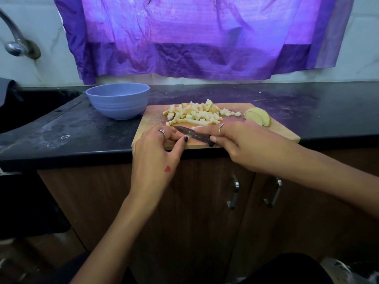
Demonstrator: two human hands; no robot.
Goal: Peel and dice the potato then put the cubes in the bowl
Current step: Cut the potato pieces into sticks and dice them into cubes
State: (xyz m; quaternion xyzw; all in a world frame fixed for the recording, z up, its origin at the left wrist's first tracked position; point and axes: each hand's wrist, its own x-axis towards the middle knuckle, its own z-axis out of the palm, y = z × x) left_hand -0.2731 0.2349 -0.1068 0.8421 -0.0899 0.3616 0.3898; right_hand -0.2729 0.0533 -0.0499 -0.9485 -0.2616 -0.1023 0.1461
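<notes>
your right hand [235,142] sits just right of the frame's centre, over the near edge of the wooden cutting board [287,133]. its fingers are curled round the handle of a small dark knife [193,135], with the forefinger stretched out along the back of the blade. the blade points toward the left of the frame, low over the board, and its tip ends close to your left fingers.

your left hand [158,148] is just left of centre, resting on the board's near left corner. its fingers are bent and bunched together beside the blade, and the thumb tip with dark nail polish touches or nearly touches the blade's side. a pale bit shows between your 2 hands by the blade, but you cannot tell from this view whether the left fingers pinch anything. each hand wears a ring, and a small red heart mark sits on the back of the left hand.

the diced potato cubes [194,114] lie heaped on the board's far half, just above your hands in the frame. uncut potato slices [257,117] rest at the board's far right side, apart from the heap. the blue bowl [118,100] stands on the black counter [307,103] just beside the board's left far corner, left of centre; its inside is not visible from here.

a purple cloth [205,37] hangs across the top of the frame. a metal tap [16,42] is at the upper left.
</notes>
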